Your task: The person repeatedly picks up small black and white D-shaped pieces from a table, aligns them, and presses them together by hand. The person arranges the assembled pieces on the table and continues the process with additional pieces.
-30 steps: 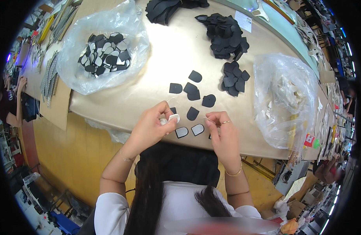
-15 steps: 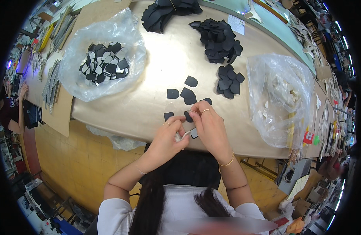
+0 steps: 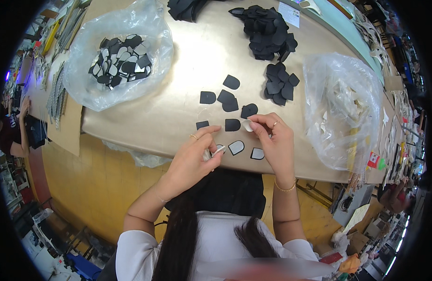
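My left hand is closed around a few white pieces, with its index finger stretched toward a black rounded piece lying flat. Between the thumb and fingers of my right hand is a thin white piece, just right of that black piece. Close to the table's front edge lie black pieces with smaller white pieces on top. Beyond my hands several plain black pieces are scattered, some overlapping.
At left, an opened clear plastic bag holds many black-and-white pieces. Piles of black pieces lie at the back and right. Another clear bag with white scraps stands at right. A person's arm shows far left.
My hands have moved apart, the right one going right with a white piece. White-topped black pieces beneath them now show. The whole view has shifted slightly.
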Tool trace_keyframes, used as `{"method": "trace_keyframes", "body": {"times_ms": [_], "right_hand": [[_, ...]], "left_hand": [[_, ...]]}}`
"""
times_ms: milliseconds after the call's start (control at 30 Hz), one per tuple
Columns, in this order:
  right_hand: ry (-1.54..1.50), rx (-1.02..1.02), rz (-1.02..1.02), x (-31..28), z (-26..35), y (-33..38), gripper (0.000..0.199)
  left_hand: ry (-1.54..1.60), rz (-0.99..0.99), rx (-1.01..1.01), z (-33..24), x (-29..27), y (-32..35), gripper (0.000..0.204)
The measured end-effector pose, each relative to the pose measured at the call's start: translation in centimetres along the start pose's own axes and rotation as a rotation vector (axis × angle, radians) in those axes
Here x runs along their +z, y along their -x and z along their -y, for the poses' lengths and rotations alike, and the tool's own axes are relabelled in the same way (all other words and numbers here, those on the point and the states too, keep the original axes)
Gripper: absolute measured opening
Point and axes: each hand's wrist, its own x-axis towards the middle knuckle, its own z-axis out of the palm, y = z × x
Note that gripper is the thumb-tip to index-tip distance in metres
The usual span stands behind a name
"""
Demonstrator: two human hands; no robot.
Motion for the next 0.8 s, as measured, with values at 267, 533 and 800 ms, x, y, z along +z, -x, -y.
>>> {"method": "trace_keyframes", "body": {"times_ms": [267, 533, 800], "right_hand": [[0.109, 0.098, 0.158, 0.6, 1.1, -1.3, 0.011], [0.352, -0.093, 0.329, 1.3, 1.2, -3.1, 0.014], [0.423, -0.140, 0.358, 1.6, 0.9, -4.0, 0.012]], "left_hand": [[-0.113, 0.043, 0.080, 0.2, 0.8, 0.4, 0.022], [-0.212, 0.044, 0.108, 0.2, 1.5, 1.1, 0.021], [-0.286, 0.046, 0.137, 0.3, 1.8, 1.2, 0.020]]}}
